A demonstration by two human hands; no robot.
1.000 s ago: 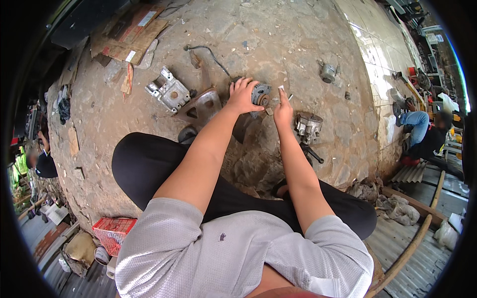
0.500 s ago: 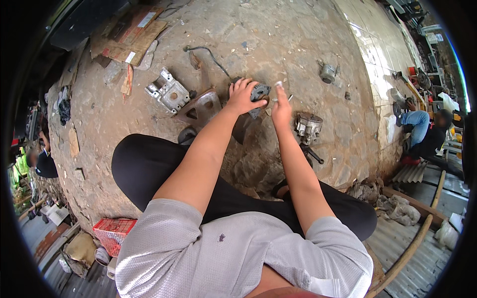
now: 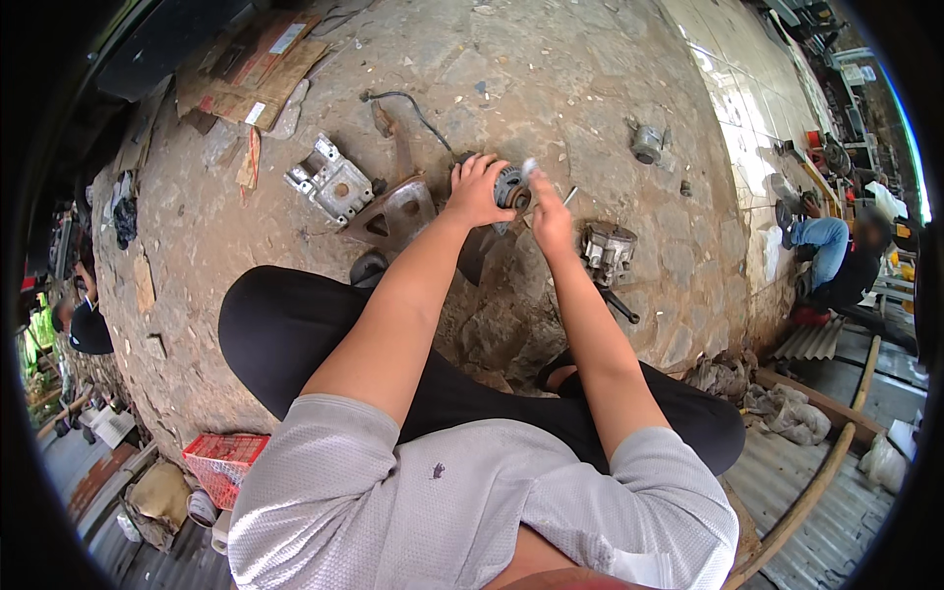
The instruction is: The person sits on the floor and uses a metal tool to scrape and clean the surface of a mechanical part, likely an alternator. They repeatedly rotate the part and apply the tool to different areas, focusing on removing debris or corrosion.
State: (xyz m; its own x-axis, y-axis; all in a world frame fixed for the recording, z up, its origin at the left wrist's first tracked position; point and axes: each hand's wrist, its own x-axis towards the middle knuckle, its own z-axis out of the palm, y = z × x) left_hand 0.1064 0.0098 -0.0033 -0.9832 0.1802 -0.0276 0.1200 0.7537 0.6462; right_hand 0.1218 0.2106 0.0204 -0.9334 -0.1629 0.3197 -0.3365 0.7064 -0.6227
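My left hand (image 3: pixel 476 190) grips a round grey metal part with a pulley (image 3: pixel 511 200), fingers curled over its left side, on the stone floor. My right hand (image 3: pixel 548 216) is closed just right of it, a blurred pale tip above the fingers and a thin metal rod (image 3: pixel 568 197) beside the fist; what exactly it holds I cannot make out. A dark hose (image 3: pixel 423 116) runs up-left from the gripped part. A silver housing (image 3: pixel 324 182) and a rusty bracket (image 3: pixel 388 216) lie to the left; a metal assembly (image 3: pixel 610 251) lies right of my right forearm.
A small metal cylinder (image 3: pixel 647 144) lies at upper right, cardboard (image 3: pixel 256 74) at upper left. A red plastic basket (image 3: pixel 221 457) is at lower left. A person in jeans (image 3: pixel 831 246) sits at right, another person (image 3: pixel 88 324) at far left. Poles (image 3: pixel 816 482) border corrugated sheets.
My right hand has shifted left, closer to the round part, and the pale tip above it is more blurred. My left hand stays on the part.
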